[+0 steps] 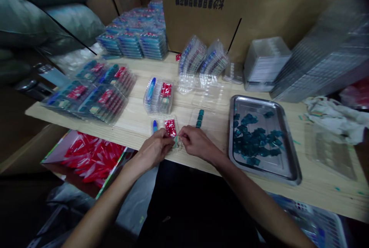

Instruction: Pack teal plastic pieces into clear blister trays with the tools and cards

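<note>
Both hands meet over a clear plastic tray (pixel 161 119) at the table's front edge. In that tray lie a blue pen-like piece (pixel 155 126) and a red packet with white marks (pixel 170 127). My left hand (pixel 155 146) is closed at the tray's lower part, its fingertips beside a small pale-green piece (pixel 176 140). From the other side my right hand (pixel 197 142) pinches close to the same piece; what exactly either hand grips is hidden. Just beyond the right hand, a row of dark green pieces (pixel 200 118) lies on another clear tray.
A metal tray (pixel 294 163) of dark green pieces (pixel 250 140) stands at right. Filled trays (pixel 158 98) are stacked ahead, with more stacks (pixel 98 94) at left. Empty clear trays (pixel 323 48) lean at back right. A box of red packets (pixel 89 156) sits below the table's left edge.
</note>
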A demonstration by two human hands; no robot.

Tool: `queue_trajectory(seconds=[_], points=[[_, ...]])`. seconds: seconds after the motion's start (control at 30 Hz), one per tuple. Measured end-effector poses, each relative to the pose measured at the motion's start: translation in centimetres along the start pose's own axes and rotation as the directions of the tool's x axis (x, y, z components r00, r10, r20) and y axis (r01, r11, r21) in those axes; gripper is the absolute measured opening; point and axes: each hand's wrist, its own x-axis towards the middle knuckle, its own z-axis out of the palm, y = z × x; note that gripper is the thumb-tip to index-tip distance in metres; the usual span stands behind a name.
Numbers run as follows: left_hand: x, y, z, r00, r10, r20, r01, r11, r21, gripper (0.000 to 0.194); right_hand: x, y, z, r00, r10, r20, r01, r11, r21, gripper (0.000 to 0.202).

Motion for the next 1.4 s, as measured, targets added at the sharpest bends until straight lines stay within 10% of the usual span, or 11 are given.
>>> queue_trajectory(seconds=[0.33, 0.77, 1.4], points=[[-1.8, -0.3, 0.2, 0.984, -0.080, -0.161, 0.038, 0.968, -0.247, 0.016, 0.8, -1.9, 0.3, 0.961, -0.064, 0.269, 0.159, 0.924, -0.347, 0.010], [-2.6, -0.4, 0.7, 0.988, 0.084, -0.126, -0.101, 0.986, -0.136, 0.040, -0.7, -1.3, -0.6, 0.996, -0.024, 0.084, 0.051, 0.941, -0.335, 0.029], [-1.0, -0.2, 0.9, 0.995, 0.042, -0.094, -0.051, 0.994, -0.094, 0.022, -4.4, -1.7, 0.6, 0.951, -0.228, 0.209, 0.302, 0.825, -0.478, 0.037]])
